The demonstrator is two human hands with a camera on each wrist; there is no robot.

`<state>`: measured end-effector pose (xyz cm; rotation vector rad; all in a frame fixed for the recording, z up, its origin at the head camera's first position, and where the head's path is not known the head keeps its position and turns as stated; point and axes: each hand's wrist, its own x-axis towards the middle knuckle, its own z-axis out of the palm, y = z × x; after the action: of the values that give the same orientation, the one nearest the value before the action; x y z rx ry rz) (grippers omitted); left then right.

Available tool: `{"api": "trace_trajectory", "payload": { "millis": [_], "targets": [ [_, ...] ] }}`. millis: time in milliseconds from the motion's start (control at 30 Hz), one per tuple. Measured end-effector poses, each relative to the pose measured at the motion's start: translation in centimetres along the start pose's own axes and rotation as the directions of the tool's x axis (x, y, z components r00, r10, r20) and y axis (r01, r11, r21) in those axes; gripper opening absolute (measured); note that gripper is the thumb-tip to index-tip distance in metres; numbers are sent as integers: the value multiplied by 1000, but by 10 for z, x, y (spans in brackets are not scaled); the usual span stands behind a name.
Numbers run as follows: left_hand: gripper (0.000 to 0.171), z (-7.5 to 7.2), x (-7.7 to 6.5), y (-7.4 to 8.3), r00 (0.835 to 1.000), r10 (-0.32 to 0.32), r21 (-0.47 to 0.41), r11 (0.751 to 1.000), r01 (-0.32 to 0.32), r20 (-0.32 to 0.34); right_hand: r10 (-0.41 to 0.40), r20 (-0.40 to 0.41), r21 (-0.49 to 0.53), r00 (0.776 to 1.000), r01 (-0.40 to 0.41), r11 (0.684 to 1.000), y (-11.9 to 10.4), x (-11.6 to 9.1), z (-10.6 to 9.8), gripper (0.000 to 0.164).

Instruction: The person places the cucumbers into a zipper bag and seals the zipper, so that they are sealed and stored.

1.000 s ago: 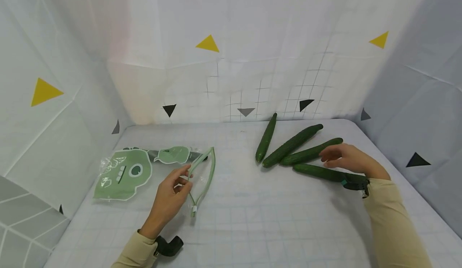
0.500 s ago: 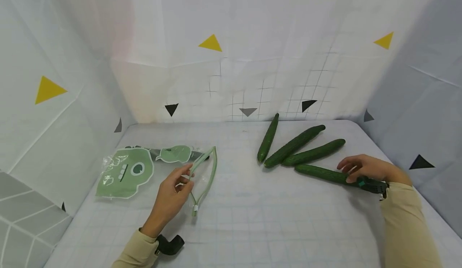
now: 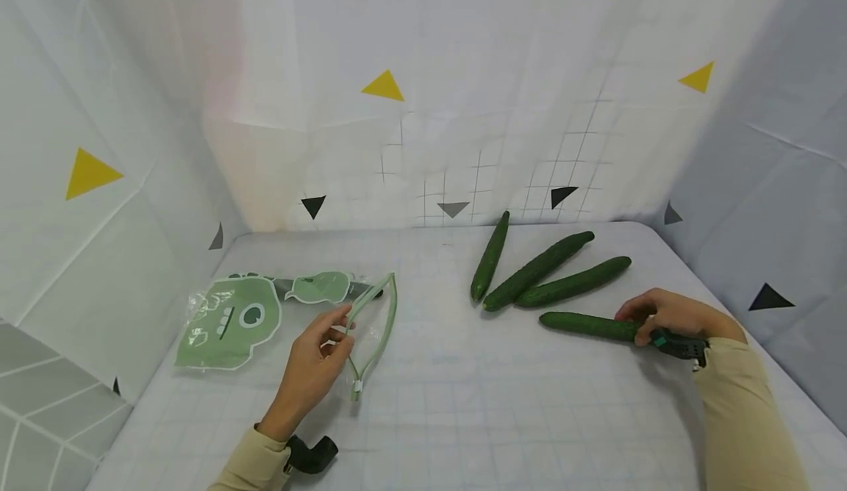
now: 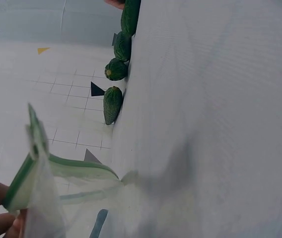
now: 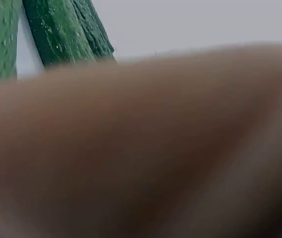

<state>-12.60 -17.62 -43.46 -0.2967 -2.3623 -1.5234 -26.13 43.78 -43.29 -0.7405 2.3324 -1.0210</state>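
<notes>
A clear zip bag with a green slider rim and a green one-eyed monster print [image 3: 231, 322] lies on the left of the table. My left hand [image 3: 316, 359] pinches one side of its green rim [image 3: 382, 340], and the mouth gapes. In the left wrist view the raised rim [image 4: 81, 167] shows beside the fingers. On the right, my right hand [image 3: 675, 314] grips the near cucumber [image 3: 585, 324] by its right end, fingers over the far side and thumb on the near side. That end is hidden by the hand. In the right wrist view the hand blocks most of the picture.
Behind the gripped cucumber lie three more: a left one [image 3: 490, 259], a middle one [image 3: 539, 270] and a right one [image 3: 576, 283], fanned out with their near ends close together. White cloth walls [image 3: 450, 109] enclose the table [image 3: 463, 417] at the back and sides.
My right hand has moved right and down from above the cucumbers and taken hold of the near one, whose left end now sits slightly farther from the others. The left hand stays at the bag rim.
</notes>
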Motion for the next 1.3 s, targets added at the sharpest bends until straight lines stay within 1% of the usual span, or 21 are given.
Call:
{"api": "trace_trajectory", "payload": {
  "millis": [200,333,400,500,633,700,767,833,900,967,1000,1067,1167,1300],
  "targets": [
    [49,-2,-1,0,1000,4,-2,1000,-4,7,-63,-50,-31,997,62,998,0,1,3,40],
    [50,-2,0,0,1000,7,-4,1000,-7,6,-103,-95,-95,990,94,991,-5,7,6,40],
    [50,-2,0,0,1000,8,-9,1000,-8,3,-108,-100,-110,989,97,989,-8,11,9,41],
    [50,0,1,-1,1000,7,-13,1000,-6,18,-116,-115,-149,987,99,984,-11,16,13,40],
    [51,3,3,-2,999,1,-5,1000,-1,38,-132,-172,-218,976,93,971,-16,14,18,39],
    [51,3,2,-1,1000,-1,-1,1000,1,29,-124,-214,-248,969,68,966,-18,10,21,40],
    [51,2,2,-1,1000,-9,2,1000,9,17,-101,-267,-276,959,24,961,-19,5,25,41],
    [51,1,1,-1,1000,-13,6,1000,13,9,-63,-329,-310,942,-45,950,-18,-1,28,43],
    [51,0,0,-1,1000,-17,11,1000,17,8,-19,-390,-332,921,-122,935,-14,-8,30,46],
    [51,0,0,-2,1000,-19,12,1000,19,10,-1,-430,-363,903,-171,916,-7,-14,31,48],
    [51,0,0,-2,1000,-20,14,1000,20,11,-1,-443,-379,897,-186,907,-4,-18,31,50],
    [51,1,-1,-2,1000,-25,13,1000,25,14,-5,-451,-413,893,-204,888,3,-24,30,52],
    [51,1,-2,-2,1000,-27,7,1000,26,17,-9,-452,-453,892,-221,864,10,-31,27,54],
    [51,3,0,-1,1000,-18,-8,1000,18,16,-8,-463,-490,886,-248,835,18,-42,20,52]
  ]
}}
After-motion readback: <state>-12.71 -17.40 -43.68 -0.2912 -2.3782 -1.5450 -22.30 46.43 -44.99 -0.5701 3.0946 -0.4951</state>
